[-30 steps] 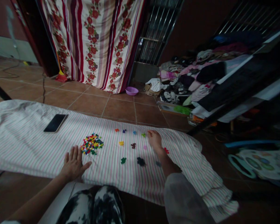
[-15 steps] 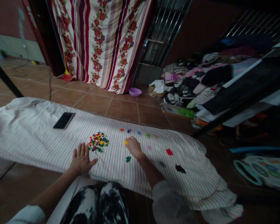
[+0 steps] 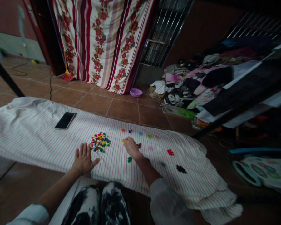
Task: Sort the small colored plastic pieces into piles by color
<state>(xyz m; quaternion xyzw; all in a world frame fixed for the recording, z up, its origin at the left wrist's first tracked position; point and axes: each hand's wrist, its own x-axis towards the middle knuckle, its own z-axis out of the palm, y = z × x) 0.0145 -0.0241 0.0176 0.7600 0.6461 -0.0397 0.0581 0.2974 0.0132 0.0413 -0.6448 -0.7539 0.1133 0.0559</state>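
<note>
My left hand (image 3: 83, 161) lies flat on the striped cloth with its fingers spread, fingertips beside a mixed pile of small coloured plastic pieces (image 3: 100, 142). My right hand (image 3: 131, 148) is over the cloth, right of that pile, fingers pinched at a small yellow piece (image 3: 123, 142). Whether more yellow lies beneath the hand is hidden. Single-colour groups surround it: dark green (image 3: 129, 159), maroon (image 3: 139, 145), pink (image 3: 150, 147), red (image 3: 170, 152), grey (image 3: 163, 164) and black (image 3: 181, 169). Behind are orange (image 3: 123, 130), purple (image 3: 130, 131), blue (image 3: 140, 133) and lime (image 3: 149, 136) ones.
A phone (image 3: 66, 120) rests on the striped cloth (image 3: 37, 125), left of the pile. On the tiled floor beyond are a purple basin (image 3: 136, 92), a broom (image 3: 67, 75) and a heap of clothes (image 3: 192, 81). Dark posts (image 3: 7, 75) slant at both sides.
My right hand has shifted slightly left, the yellow piece moving with its fingertips, and the maroon group shows more. My left hand stays flat by the pile. The view has shifted a little.
</note>
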